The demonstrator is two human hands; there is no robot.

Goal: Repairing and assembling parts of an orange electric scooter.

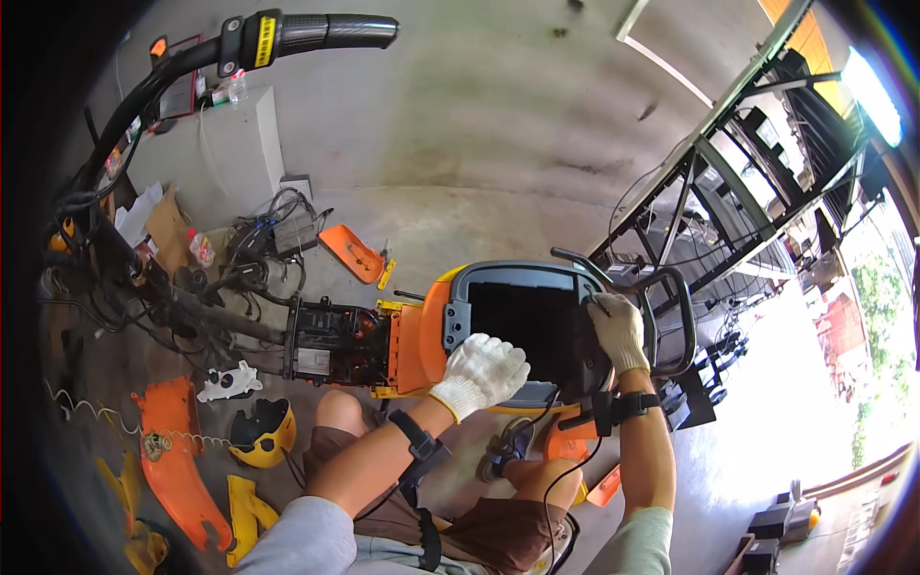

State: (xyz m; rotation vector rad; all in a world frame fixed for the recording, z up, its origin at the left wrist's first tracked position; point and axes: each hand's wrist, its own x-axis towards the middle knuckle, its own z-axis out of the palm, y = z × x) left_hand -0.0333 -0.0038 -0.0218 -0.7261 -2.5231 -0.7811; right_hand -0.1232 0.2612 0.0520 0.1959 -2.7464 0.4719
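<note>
Where the right hand overlaps its rim, the compartment gapes.

Workshop: bare-framed scooter, loose panels

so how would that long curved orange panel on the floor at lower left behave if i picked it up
The curved orange panel is probably light for its size, as it looks like a thin moulded shell. It should mostly hold its shape, though the narrow notched end might flex. Its curve could make it rock when pushed.
</note>
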